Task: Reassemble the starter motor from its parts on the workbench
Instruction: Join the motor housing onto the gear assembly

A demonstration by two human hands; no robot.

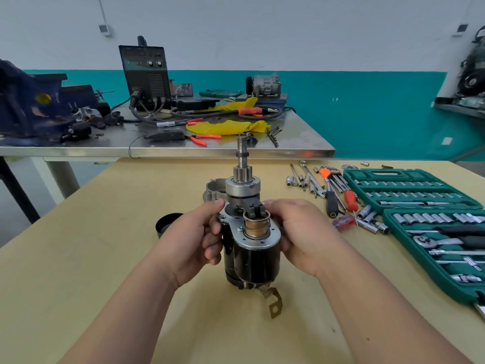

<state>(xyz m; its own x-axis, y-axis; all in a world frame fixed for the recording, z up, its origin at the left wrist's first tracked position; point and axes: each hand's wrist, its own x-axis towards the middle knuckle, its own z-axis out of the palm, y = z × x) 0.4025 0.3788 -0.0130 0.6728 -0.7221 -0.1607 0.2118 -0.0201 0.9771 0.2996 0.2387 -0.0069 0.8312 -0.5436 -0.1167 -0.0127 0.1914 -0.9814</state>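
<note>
Closest in, two forearms reach in and the starter motor (249,256) is held upright at the middle of the tan workbench (91,271), black body down and shaft up. At its 6 o'clock a copper strap (274,302) juts out from under the body.

The left hand (199,240) grips the motor from 9 o'clock. Its fingers are curled round the black body and its thumb is up on the edge of the grey plate (262,239). The right hand (301,232) clasps it from 3 o'clock, thumb beside the dark fork lever (253,207). Its fingers go behind the body, so how far they wrap I can't quite tell.

On the plate's near end, a copper-coloured plunger (256,227) with a spring sits in its round opening. Above it, the pinion gear (242,173) and bare shaft (242,151) point straight up.

At 9 o'clock, just beside the left hand, a black cap (168,224) lies on the bench. At 11 o'clock a silver housing (214,191) peeks out from behind the motor.

Out at 2 o'clock lie loose sockets (367,219), hex keys (332,177) and a red-handled screwdriver (351,200). At 3 o'clock there's an open green socket case (409,256).

Farther back at 12 o'clock, a steel table (183,152) carries yellow cloth (228,127), red-handled pliers (204,139) and a dark welder (144,74). At 10 o'clock sits a blue vise (29,106).
</note>
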